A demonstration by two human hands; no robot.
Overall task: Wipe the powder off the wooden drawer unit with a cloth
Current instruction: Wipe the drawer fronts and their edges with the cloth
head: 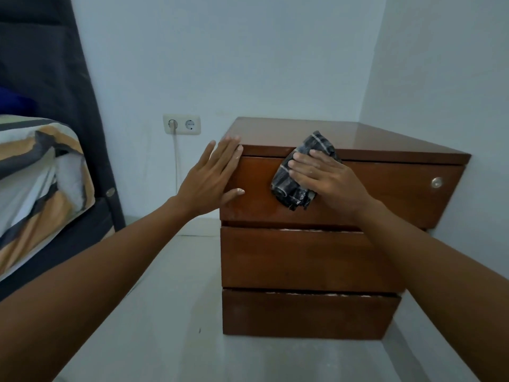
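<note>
A brown wooden drawer unit [308, 260] with three drawers stands in the room's corner. My right hand [325, 180] presses a dark checked cloth [289, 188] flat against the top drawer's front, near its upper edge; the cloth's upper end reaches over the unit's top edge. My left hand [212, 175] lies flat with straight fingers on the unit's left side at the top corner, thumb on the drawer front. White powder traces show along the top edges of the middle drawer [311, 230] and the bottom drawer [303, 294].
A bed with a patterned cover [38, 175] stands at the left, with a dark curtain [55, 78] behind it. A wall socket with a plugged-in white cable [173, 124] sits left of the unit. A round lock [436, 182] marks the top drawer's right end. Pale floor [170, 312] lies in front.
</note>
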